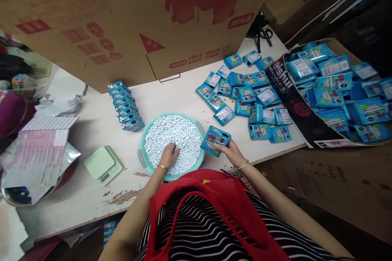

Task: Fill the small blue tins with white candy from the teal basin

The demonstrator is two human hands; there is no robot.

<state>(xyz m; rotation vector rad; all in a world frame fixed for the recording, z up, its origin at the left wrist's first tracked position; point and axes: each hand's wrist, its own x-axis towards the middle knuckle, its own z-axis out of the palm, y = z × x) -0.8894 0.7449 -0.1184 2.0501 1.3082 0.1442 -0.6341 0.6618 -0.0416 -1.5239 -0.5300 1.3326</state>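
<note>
A blue box (213,140) in the right hand (235,155), beside a basin (141,145) of white pellets (174,130).

The box is bright blue and rectangular, with white lettering and touches of pink and green on its upturned face; it is held near the front edge of the tabletop (165,98), the right hand's fingers clamped on its side. The left hand (168,157) has its fingertips among the small, loosely heaped pellets in the pale turquoise basin; whether they pinch any, one cannot tell.
</note>
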